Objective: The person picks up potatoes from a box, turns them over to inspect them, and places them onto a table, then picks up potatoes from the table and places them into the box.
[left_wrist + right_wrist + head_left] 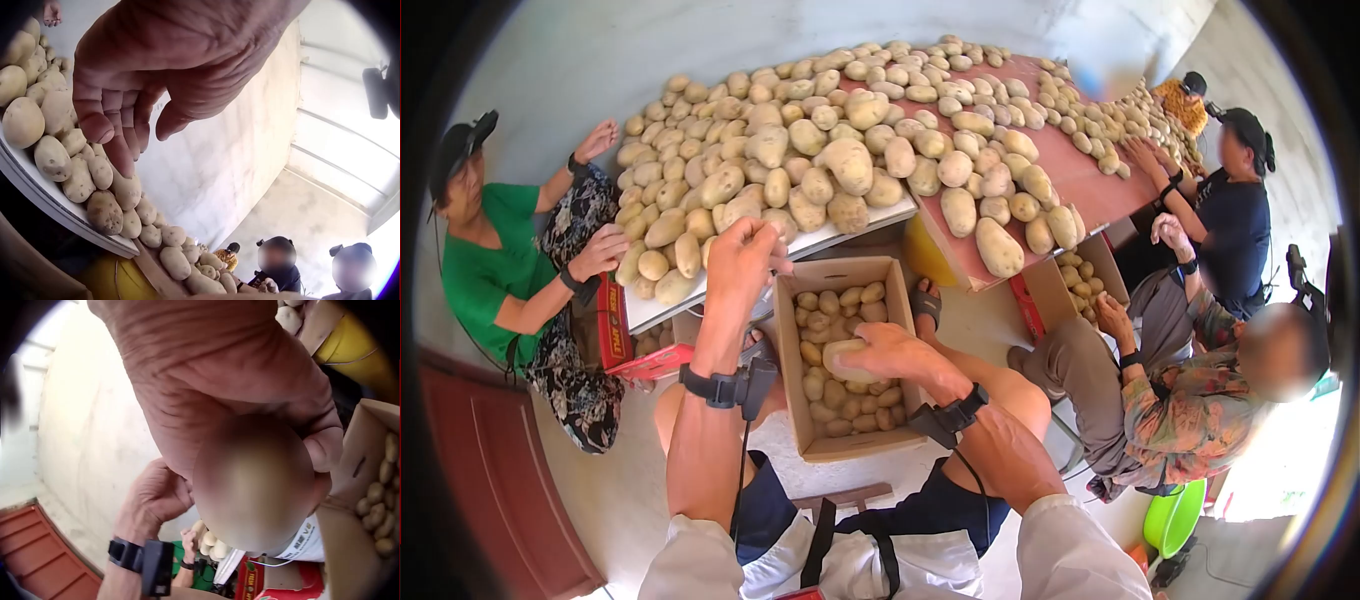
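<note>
Over the cardboard box of potatoes, the right hand grips a large potato. The right wrist view shows that potato close up and blurred, with the fingers of the right hand curled round it. Raised at the near edge of the potato pile, the left hand holds nothing visible. In the left wrist view the left hand has loosely bent fingers hanging down in front of potatoes, with a gap between thumb and fingertips.
A person in green sits at the left beside a red box. At the right are people in patterned and dark clothing, another box of potatoes, a red-brown tabletop and a green basin. A yellow container stands behind the central box.
</note>
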The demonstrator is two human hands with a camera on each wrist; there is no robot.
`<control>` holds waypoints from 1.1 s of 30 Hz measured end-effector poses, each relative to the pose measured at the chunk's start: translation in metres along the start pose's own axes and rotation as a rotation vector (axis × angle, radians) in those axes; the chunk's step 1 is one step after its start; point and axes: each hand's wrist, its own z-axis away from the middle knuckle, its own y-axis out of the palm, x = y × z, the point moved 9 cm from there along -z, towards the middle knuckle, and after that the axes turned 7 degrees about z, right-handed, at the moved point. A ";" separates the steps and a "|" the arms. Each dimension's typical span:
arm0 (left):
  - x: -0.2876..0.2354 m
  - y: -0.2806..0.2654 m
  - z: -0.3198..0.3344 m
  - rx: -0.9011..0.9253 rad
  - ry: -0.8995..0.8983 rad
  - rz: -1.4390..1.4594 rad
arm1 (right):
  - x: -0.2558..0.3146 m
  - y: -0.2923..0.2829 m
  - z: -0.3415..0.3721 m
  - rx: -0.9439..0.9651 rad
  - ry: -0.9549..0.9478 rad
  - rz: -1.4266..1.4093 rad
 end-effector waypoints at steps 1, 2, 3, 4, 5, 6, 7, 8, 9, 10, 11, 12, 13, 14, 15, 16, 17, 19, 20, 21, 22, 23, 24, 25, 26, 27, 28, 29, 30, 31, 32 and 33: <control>-0.002 -0.004 0.000 -0.012 0.002 0.007 | -0.004 0.004 -0.005 0.005 -0.005 0.011; -0.003 -0.008 -0.001 -0.018 0.000 0.109 | -0.005 0.004 -0.007 -0.005 0.028 -0.051; -0.005 -0.012 0.000 -0.025 -0.001 0.211 | -0.006 0.003 -0.009 -0.015 0.061 -0.113; -0.007 -0.015 0.000 -0.037 0.003 0.218 | -0.003 0.001 -0.010 -0.010 0.055 -0.101; -0.010 -0.021 0.000 -0.065 0.022 0.292 | 0.004 -0.008 -0.010 -0.046 0.045 -0.317; -0.013 -0.026 0.000 -0.093 0.040 0.365 | 0.012 -0.017 -0.011 -0.081 0.037 -0.535; -0.014 -0.031 0.000 -0.118 0.056 0.438 | 0.022 -0.023 -0.014 -0.075 0.033 -0.526; -0.015 -0.036 0.001 -0.135 0.067 0.463 | 0.033 -0.042 -0.018 -0.163 -0.015 -0.621; -0.017 -0.040 0.001 -0.141 0.072 0.465 | 0.045 -0.061 -0.021 -0.252 -0.063 -0.718; -0.017 -0.042 0.002 -0.137 0.058 0.462 | 0.056 -0.079 -0.024 -0.334 -0.114 -0.821; -0.017 -0.044 0.004 -0.131 0.045 0.459 | 0.069 -0.097 -0.026 -0.418 -0.166 -0.923; -0.016 -0.046 0.004 -0.128 0.040 0.480 | 0.087 -0.116 -0.029 -0.352 -0.276 -0.945; -0.016 -0.048 0.003 -0.133 0.040 0.480 | 0.097 -0.127 -0.040 -0.347 -0.277 -0.944; -0.017 -0.051 0.003 -0.142 0.049 0.496 | 0.106 -0.139 -0.048 -0.433 -0.305 -0.989; -0.017 -0.053 0.005 -0.151 0.057 0.512 | 0.112 -0.146 -0.050 -0.518 -0.332 -1.034; -0.018 -0.056 0.005 -0.156 0.056 0.511 | 0.114 -0.140 -0.054 -0.477 -0.256 -0.995; -0.019 -0.058 0.005 -0.166 0.060 0.516 | 0.115 -0.134 -0.056 -0.472 -0.258 -0.993; -0.018 -0.065 0.005 -0.194 0.053 0.529 | 0.105 -0.114 -0.054 -0.529 -0.182 -0.819; -0.021 -0.066 0.005 -0.195 0.077 0.528 | 0.093 -0.103 -0.055 -0.526 -0.169 -0.806; -0.023 -0.067 0.004 -0.192 0.096 0.522 | 0.086 -0.095 -0.056 -0.511 -0.152 -0.810; -0.023 -0.067 0.005 -0.202 0.099 0.525 | 0.077 -0.086 -0.055 -0.522 -0.156 -0.808; -0.023 -0.068 0.003 -0.182 0.128 0.520 | 0.065 -0.074 -0.051 -0.529 -0.148 -0.810; -0.020 -0.068 0.001 -0.163 0.141 0.515 | 0.052 -0.067 -0.056 -0.501 -0.129 -0.730; -0.021 -0.068 0.000 -0.126 0.176 0.488 | 0.050 -0.062 -0.048 -0.459 -0.094 -0.782; -0.023 -0.067 0.000 -0.088 0.212 0.463 | 0.043 -0.058 -0.045 -0.432 -0.071 -0.726; -0.023 -0.068 0.000 -0.105 0.190 0.482 | 0.036 -0.058 -0.046 -0.414 -0.069 -0.664; -0.025 -0.066 0.003 -0.122 0.175 0.502 | 0.026 -0.054 -0.045 -0.392 -0.042 -0.670; -0.028 -0.064 0.008 -0.131 0.143 0.502 | 0.016 -0.045 -0.043 -0.330 0.000 -0.633; -0.033 -0.062 0.012 -0.153 0.106 0.520 | 0.006 -0.037 -0.043 -0.271 0.034 -0.597; -0.036 -0.060 0.015 -0.174 0.074 0.536 | -0.004 -0.032 -0.045 -0.257 0.049 -0.603; -0.048 -0.056 0.028 -0.162 0.187 0.511 | -0.017 -0.021 -0.048 -0.211 0.091 -0.535; -0.048 -0.056 0.027 -0.164 0.172 0.507 | -0.030 -0.009 -0.052 -0.165 0.131 -0.468</control>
